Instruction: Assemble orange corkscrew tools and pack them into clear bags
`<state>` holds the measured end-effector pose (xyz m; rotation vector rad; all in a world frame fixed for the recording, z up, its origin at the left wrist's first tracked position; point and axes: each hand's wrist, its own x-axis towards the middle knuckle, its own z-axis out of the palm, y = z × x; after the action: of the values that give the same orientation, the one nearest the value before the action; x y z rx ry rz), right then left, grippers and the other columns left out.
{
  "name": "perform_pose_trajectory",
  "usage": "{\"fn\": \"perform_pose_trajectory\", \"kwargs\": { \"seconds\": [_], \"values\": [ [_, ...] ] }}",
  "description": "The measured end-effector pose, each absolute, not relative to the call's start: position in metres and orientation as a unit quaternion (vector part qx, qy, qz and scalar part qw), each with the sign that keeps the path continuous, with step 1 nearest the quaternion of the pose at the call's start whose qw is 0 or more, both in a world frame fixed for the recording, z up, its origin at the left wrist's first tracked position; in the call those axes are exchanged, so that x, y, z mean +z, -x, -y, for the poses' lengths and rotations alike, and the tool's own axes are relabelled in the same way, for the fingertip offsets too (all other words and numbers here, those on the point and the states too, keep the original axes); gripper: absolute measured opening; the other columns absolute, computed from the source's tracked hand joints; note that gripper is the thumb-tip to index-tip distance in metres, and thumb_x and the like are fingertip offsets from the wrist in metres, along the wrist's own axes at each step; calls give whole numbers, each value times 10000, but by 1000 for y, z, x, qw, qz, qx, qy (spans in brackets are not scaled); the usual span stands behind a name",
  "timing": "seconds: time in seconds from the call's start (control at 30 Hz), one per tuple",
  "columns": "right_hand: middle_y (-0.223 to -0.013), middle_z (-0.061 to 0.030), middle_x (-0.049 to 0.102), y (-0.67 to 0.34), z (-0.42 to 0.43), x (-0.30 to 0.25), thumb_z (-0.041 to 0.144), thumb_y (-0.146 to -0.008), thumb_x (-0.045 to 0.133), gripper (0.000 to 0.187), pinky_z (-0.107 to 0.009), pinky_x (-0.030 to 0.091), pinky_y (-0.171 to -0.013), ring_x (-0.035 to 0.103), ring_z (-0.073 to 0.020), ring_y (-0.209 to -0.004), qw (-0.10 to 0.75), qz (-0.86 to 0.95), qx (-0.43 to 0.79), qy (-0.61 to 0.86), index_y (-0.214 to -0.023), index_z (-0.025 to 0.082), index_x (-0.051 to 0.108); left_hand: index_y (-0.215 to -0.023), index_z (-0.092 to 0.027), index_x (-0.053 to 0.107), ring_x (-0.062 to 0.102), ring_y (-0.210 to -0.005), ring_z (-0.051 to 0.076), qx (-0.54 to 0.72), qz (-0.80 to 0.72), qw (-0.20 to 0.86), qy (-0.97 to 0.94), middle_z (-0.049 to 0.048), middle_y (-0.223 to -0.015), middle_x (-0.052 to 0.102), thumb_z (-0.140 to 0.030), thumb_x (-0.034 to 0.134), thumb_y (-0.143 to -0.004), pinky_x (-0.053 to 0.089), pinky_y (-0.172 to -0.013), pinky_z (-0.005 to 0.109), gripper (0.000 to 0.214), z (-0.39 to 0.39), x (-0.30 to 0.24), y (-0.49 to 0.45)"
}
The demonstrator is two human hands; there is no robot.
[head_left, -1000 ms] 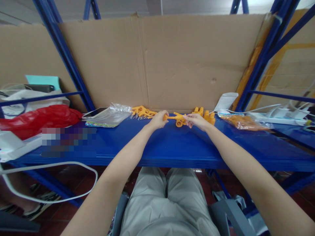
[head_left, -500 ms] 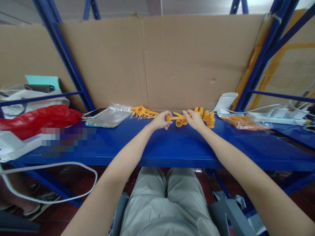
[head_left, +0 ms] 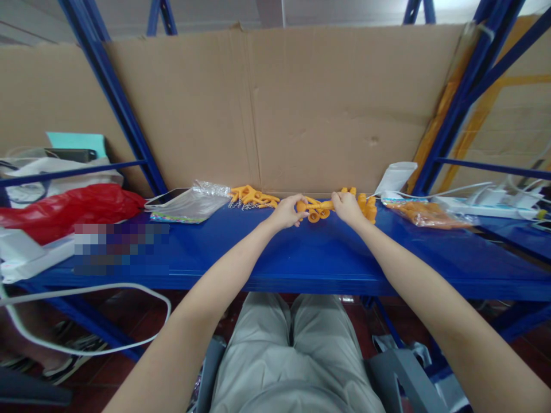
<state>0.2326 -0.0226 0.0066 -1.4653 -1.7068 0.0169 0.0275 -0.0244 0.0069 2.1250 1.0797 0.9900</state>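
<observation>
Can read no word, number, brand or sign anywhere. Printed in several colours along the near edge of the flat, clear plastic bag on the left of the blue metal shelf, but too small and blurred to decipher. Likewise illegible along the bluish printed strip of the clear plastic packet of orange pieces, at right.

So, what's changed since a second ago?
The left hand and the orange piece it holds have shifted slightly right; the right hand has its fingers a little farther right too. The red plastic, phone and bagged parts stayed put.
</observation>
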Motion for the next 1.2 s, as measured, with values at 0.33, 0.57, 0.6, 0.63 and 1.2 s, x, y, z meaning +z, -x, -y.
{"fn": "perform_pose_trajectory", "kwargs": {
  "seconds": [0.33,0.57,0.6,0.63,1.2],
  "values": [
    [-572,-81,570,-225,32,7,331,-933,360,400,-386,452,-758,596,-247,-705,430,686,-9,586,-553,231,429,-983,-159,546,558,-395,51,376,-400,289,-785,-74,-633,579,-86,704,-796,448,-401,136,256,21,6,-25],
    [-635,-66,590,-225,42,9,417,-950,379,385,-333,420,-727,598,-229,-719,428,704,-76,562,-620,229,440,-1023,-138,534,587,-418,74,364,-386,353,-771,-69,-590,579,-86,717,-801,511,-451,183,293,23,10,-23],
    [-636,-73,592,-225,42,9,400,-957,361,390,-340,420,-732,604,-237,-728,428,699,-81,566,-615,229,440,-1026,-135,535,585,-417,74,363,-385,355,-771,-70,-581,576,-90,721,-801,510,-452,183,295,23,11,-23],
    [-634,-80,595,-225,41,9,383,-962,345,399,-348,421,-738,612,-245,-738,429,694,-82,572,-607,229,441,-1031,-133,536,583,-415,75,362,-386,356,-771,-71,-574,574,-94,721,-804,506,-451,182,295,24,11,-23],
    [-710,-143,687,-223,32,16,314,-956,297,458,-346,445,-711,624,-248,-706,373,650,-57,660,-697,177,649,-1010,-165,577,565,-471,66,373,-404,192,-813,-33,-721,627,-148,687,-826,467,-519,198,215,31,11,-29]
  ]
}}
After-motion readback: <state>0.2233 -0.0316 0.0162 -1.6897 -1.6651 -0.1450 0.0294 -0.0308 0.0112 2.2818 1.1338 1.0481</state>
